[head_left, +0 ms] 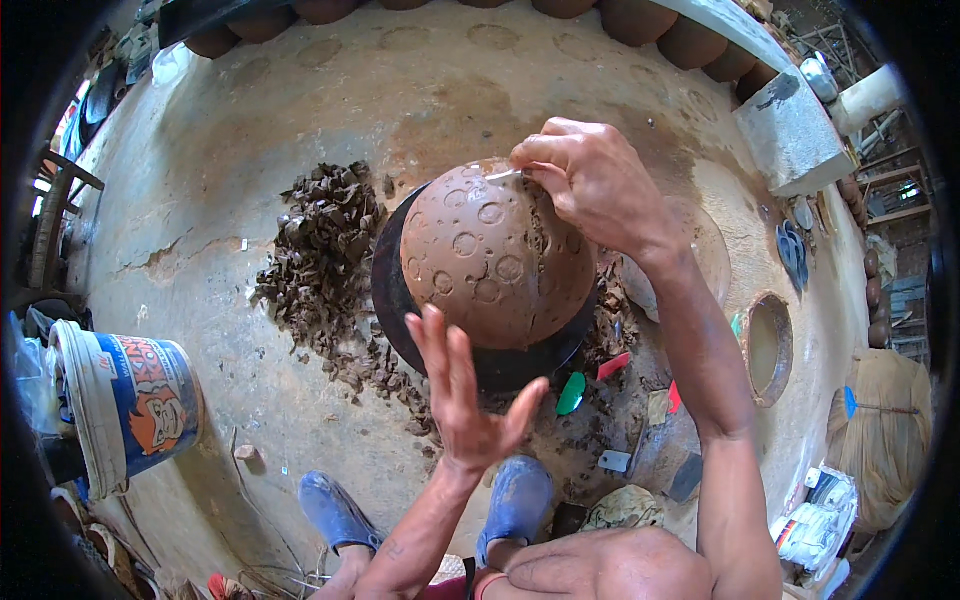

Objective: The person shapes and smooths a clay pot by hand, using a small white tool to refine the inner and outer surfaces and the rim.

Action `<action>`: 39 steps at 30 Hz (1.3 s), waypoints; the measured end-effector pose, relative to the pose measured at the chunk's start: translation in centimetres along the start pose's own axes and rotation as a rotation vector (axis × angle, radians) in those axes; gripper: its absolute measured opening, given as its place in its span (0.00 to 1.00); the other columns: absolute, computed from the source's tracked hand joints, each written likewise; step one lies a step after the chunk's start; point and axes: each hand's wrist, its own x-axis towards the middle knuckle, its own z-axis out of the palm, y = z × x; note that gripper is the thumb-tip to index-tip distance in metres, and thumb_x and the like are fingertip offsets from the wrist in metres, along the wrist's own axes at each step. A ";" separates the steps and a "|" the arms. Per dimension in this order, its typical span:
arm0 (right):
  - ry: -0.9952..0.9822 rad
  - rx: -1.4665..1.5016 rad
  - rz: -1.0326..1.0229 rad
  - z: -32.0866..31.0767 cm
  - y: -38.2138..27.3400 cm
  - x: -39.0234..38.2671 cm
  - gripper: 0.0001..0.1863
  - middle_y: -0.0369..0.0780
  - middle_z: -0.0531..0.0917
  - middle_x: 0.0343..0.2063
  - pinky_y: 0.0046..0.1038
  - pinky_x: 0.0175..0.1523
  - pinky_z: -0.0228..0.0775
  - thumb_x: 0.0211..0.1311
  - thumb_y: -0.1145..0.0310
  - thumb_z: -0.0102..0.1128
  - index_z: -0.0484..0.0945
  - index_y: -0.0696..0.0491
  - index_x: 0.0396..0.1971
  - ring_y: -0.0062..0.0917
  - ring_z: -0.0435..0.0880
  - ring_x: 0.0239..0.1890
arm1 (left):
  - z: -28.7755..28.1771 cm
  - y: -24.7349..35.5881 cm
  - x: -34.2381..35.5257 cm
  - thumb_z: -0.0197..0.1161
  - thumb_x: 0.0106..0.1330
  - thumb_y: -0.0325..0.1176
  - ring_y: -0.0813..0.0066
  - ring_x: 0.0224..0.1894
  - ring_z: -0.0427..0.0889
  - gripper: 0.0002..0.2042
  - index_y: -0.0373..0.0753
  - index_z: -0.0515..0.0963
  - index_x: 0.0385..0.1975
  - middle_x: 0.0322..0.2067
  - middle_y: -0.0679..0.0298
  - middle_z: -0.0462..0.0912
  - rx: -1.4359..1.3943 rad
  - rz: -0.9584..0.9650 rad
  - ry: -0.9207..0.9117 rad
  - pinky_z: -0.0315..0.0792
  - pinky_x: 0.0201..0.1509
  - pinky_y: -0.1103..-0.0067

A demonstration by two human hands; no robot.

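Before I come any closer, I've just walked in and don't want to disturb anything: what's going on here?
A person is working bare-handed on a rounded brown clay form marked with circles, sitting on a dark round base. The right hand has a pinching grip at its far side, seemingly on a thin pale strip. The left hand is open at the near edge; whether it touches is unclear. Dark brown scraps lie heaped left of the base.
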 end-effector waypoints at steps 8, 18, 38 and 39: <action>0.054 -0.065 0.012 -0.8 -6.3 -5.8 0.12 0.42 0.84 0.36 0.38 0.45 0.83 0.51 0.80 0.68 0.88 0.53 0.38 0.38 0.88 0.38 | 2.1 -2.4 3.0 0.90 0.49 0.50 0.37 0.88 0.38 0.70 0.44 0.44 0.88 0.87 0.45 0.42 0.077 -0.095 0.027 0.45 0.88 0.47; 0.219 -0.076 -0.108 3.5 -8.5 -13.8 0.19 0.39 0.84 0.36 0.34 0.35 0.82 0.45 0.76 0.73 0.89 0.58 0.42 0.32 0.86 0.35 | 2.5 -3.8 2.3 0.88 0.52 0.54 0.37 0.88 0.40 0.68 0.44 0.45 0.88 0.86 0.43 0.42 0.058 -0.017 0.046 0.44 0.87 0.44; 0.375 -0.153 -0.084 2.0 -7.5 -12.1 0.19 0.36 0.85 0.38 0.33 0.38 0.78 0.53 0.78 0.71 0.91 0.53 0.47 0.31 0.83 0.38 | -2.5 -4.2 -7.3 0.87 0.55 0.33 0.55 0.50 0.83 0.31 0.37 0.85 0.60 0.50 0.54 0.87 -0.050 -0.072 -0.589 0.80 0.56 0.62; 0.377 -0.196 -0.129 2.7 -6.9 -11.5 0.18 0.35 0.85 0.38 0.33 0.40 0.77 0.53 0.75 0.72 0.92 0.52 0.47 0.30 0.83 0.39 | -2.0 -4.4 -7.2 0.88 0.54 0.36 0.54 0.55 0.81 0.39 0.38 0.78 0.68 0.57 0.53 0.84 0.015 -0.047 -0.389 0.78 0.59 0.62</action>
